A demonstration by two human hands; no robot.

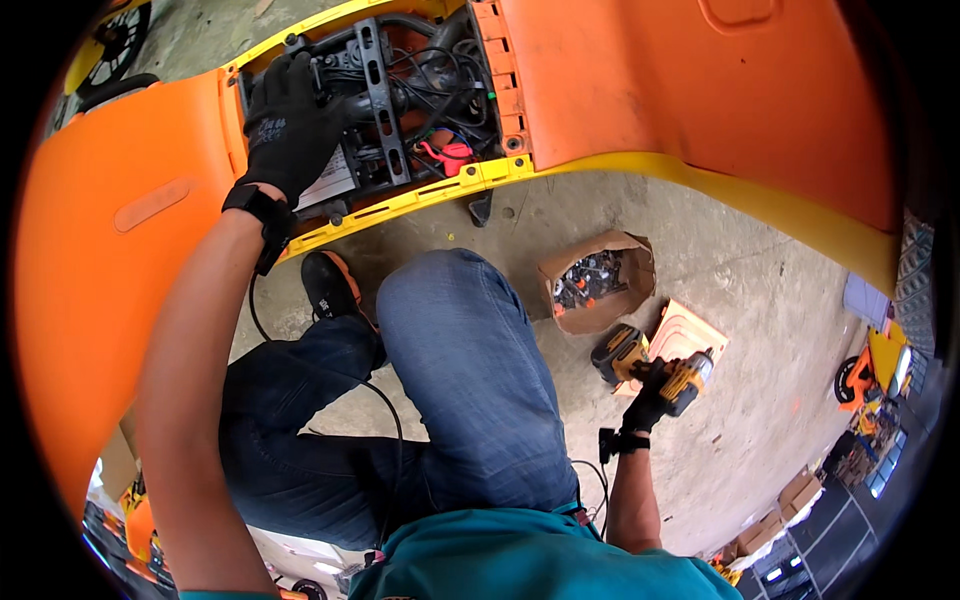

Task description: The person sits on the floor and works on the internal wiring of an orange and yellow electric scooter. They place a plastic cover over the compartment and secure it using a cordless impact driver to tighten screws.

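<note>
Bare concrete floor (740,450) spreads beneath you, with one open brown cardboard box (592,320) of small loose hardware (588,280), too many pieces to count, and one flat orange panel (692,328) near it. Your right hand (648,402), one of two in black gloves, is clamped around the handle of one yellow-and-black power drill (686,384), which partly covers that panel from above in your view. Your left hand (292,130) reaches into the vehicle's single open bay, between two large orange body sections (690,80); whether its fingers grasp anything there, you cannot tell. Just beside it runs one perforated black bar (379,100), with one red connector (452,157) farther right among several dark wires.
</note>
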